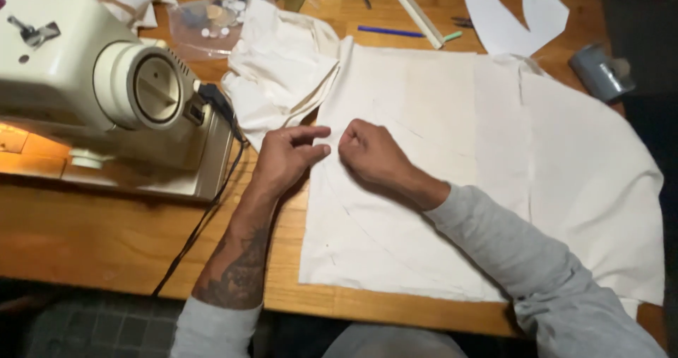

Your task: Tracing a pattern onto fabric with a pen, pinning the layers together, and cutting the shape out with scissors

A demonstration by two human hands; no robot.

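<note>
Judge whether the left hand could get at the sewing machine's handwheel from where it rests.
Probably yes: the left hand rests at the cream fabric's edge, and only bare table and a black cord lie between it and the handwheel.

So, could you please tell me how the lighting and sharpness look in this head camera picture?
Head view: warm glow under the sewing machine on the left, while the right side and the fabric edge fall dimmer; the left hand and right hand cast soft shadows on the cloth; overall slightly soft, with no strong glare.
</note>
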